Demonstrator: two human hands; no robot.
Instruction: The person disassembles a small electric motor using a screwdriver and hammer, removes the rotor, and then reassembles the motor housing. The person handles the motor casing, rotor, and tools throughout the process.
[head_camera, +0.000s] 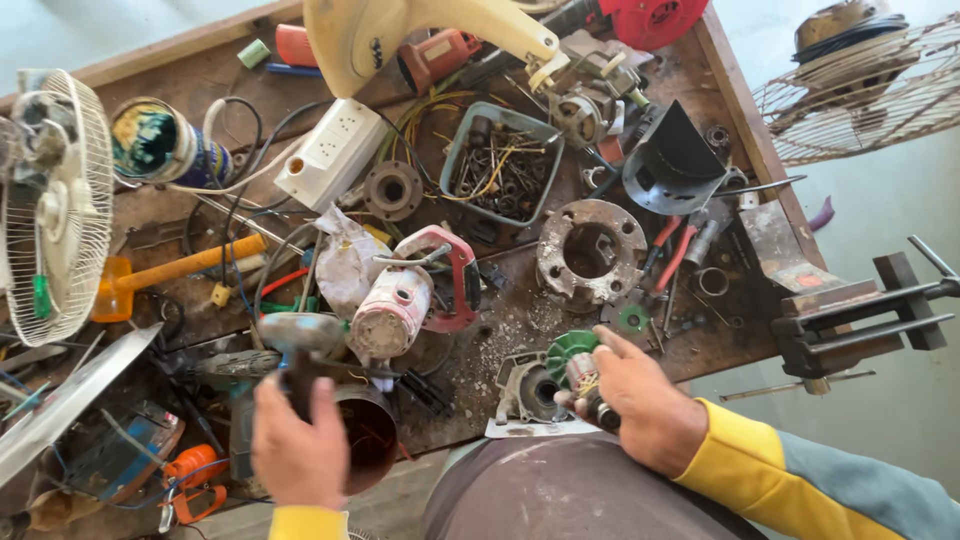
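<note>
Motor armature (583, 378) with green fan gripped in right hand (640, 410) just right of the grey motor housing (524, 388), hammer (298, 345) clenched in left hand (298, 450) further left; likely mid-disassembly, next blow needing a steady aim.

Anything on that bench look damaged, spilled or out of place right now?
Yes. Pale grit and debris are spilled across the wooden workbench beside the round metal flange. The small fan lies tipped at the bench's edge. The right hand holds a bare motor armature, stripped from its housing.
</note>
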